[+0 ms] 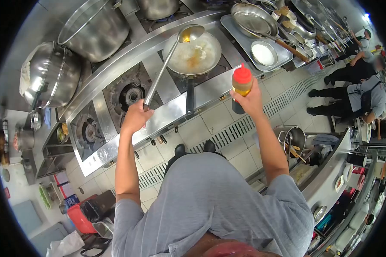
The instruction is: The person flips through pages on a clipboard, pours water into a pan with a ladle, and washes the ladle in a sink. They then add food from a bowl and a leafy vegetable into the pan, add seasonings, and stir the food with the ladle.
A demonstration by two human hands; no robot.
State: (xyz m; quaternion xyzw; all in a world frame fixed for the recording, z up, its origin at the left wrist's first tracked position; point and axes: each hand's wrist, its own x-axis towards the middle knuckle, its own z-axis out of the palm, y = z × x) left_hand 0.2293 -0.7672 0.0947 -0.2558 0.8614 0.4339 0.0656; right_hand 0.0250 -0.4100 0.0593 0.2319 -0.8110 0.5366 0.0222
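My left hand (135, 118) is closed around the end of a long-handled ladle (161, 70). The ladle's bowl hangs over the far side of a frying pan (214, 54) and has some amber liquid in it. Pale, cloudy liquid with a brownish patch and a whitish bit fills the pan, which sits on a burner, its black handle pointing toward me. Right of the pan, my right hand (249, 98) grips a squeeze bottle (242, 81) with a red cap and yellow-brown contents. The bottle is held nearly upright, in front of the stove's edge.
Two bare burners (132, 94) lie left of the pan. Large steel pots (94, 32) stand behind. A metal tray (283, 55) on the right holds a pan and a bowl of white stuff (264, 53). Several people (366, 92) stand far right. A drain grate (227, 136) crosses the floor.
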